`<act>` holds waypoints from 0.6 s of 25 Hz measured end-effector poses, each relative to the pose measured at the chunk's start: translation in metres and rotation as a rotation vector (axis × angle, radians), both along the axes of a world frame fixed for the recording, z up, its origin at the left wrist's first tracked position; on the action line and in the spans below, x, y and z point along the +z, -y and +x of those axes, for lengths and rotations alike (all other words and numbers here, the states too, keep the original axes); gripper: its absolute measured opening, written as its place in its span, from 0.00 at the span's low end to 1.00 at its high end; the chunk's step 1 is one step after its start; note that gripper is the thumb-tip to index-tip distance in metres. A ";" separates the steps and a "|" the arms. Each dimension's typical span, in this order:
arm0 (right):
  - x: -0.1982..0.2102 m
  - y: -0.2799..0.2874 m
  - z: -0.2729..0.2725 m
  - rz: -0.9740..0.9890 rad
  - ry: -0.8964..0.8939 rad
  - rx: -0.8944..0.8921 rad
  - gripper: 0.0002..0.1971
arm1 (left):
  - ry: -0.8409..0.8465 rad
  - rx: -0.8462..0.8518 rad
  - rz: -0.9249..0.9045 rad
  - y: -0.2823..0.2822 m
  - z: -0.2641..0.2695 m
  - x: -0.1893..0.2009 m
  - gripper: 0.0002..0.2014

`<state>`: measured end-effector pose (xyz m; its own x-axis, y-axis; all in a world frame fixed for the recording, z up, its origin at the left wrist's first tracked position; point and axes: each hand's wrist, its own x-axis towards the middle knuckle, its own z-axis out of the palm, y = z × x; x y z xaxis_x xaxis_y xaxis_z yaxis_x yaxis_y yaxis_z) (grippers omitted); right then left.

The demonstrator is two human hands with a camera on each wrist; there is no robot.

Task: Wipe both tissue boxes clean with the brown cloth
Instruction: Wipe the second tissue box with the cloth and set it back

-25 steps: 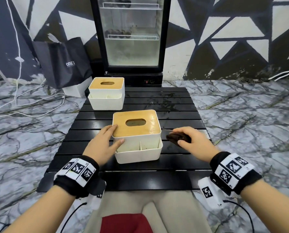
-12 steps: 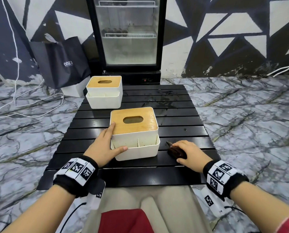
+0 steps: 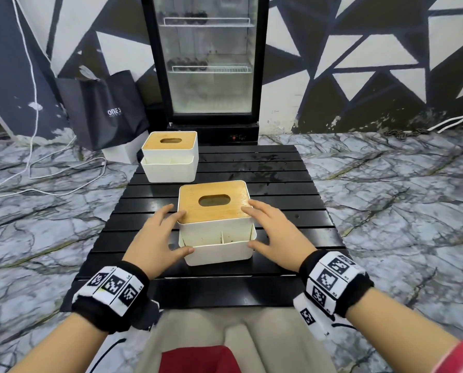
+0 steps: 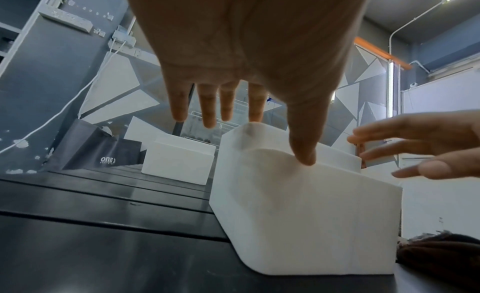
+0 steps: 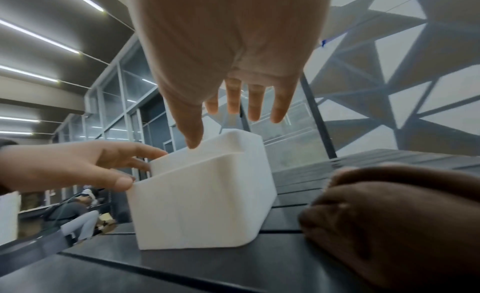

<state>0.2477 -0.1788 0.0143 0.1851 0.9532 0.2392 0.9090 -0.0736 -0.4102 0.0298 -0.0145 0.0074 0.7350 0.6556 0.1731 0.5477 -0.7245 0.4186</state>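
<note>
Two hands flank the near tissue box [image 3: 216, 224]: left hand [image 3: 157, 238] and right hand [image 3: 274, 234] both spread, fingers straight against its white sides, gripping nothing. Right of that box lies the crumpled brown cloth [image 5: 394, 221], soft and light. Smooth, rigid plastic walls probably slip; the bamboo lid [image 3: 214, 201] may lift off, so hold low.

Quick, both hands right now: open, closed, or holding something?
Left hand: open, fingers straight against the near white tissue box with the wooden lid.
Right hand: open beside that box, holding nothing.
</note>
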 end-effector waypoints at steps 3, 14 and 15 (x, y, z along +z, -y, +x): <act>-0.002 -0.015 -0.006 -0.069 0.075 0.022 0.32 | 0.002 -0.052 0.041 -0.003 -0.005 0.001 0.34; 0.005 -0.042 0.078 -0.067 -0.078 -0.195 0.25 | -0.066 -0.064 -0.017 -0.036 0.099 0.010 0.33; 0.006 -0.047 0.091 -0.071 -0.080 -0.219 0.25 | -0.081 -0.067 -0.013 -0.043 0.114 0.011 0.33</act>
